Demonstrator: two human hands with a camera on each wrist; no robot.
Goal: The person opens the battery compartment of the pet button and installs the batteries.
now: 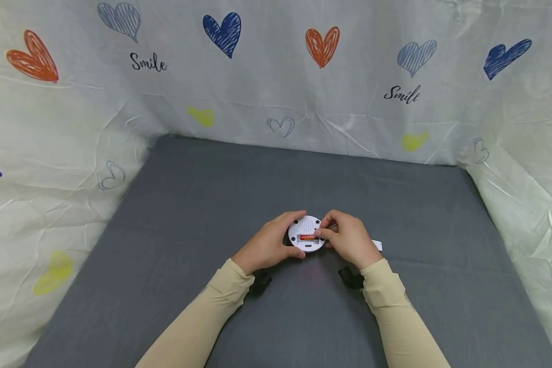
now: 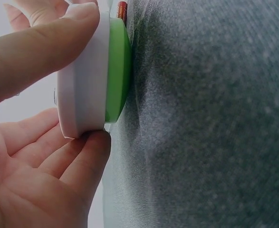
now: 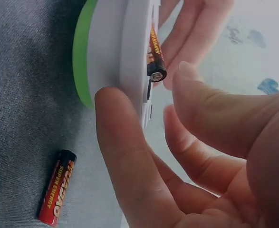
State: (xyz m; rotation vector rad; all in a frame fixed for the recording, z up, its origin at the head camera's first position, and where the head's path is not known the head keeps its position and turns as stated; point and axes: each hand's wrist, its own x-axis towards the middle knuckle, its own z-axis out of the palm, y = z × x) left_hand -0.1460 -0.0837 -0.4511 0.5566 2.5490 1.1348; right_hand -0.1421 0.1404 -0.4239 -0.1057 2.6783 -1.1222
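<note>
The round white gadget (image 1: 307,224) is staying open to a mishap midway between the left and right edges of the bench (image 1: 211,199), the left grip (image 1: 269,240) curling round its rim, the right grip (image 1: 349,237) hanging half open, pinching nothing. Its tilted battery (image 3: 156,59) is risking popping out under an off-centre push, the loose battery (image 3: 57,187) rolling if nudged. Gray cloth (image 1: 188,306) is covering the bench; heart-printed sheets (image 1: 267,76) are hanging behind its far edge.

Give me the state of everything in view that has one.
Device: compartment open, green side toward the cloth.
Battery: in the compartment, one end raised.
Loose battery: lying on the cloth.
Left hand: gripping the device.
Right hand: at the device, thumb apart from fingers.
White piece: partly hidden by the right hand.
Backdrop: hanging, creased.
</note>
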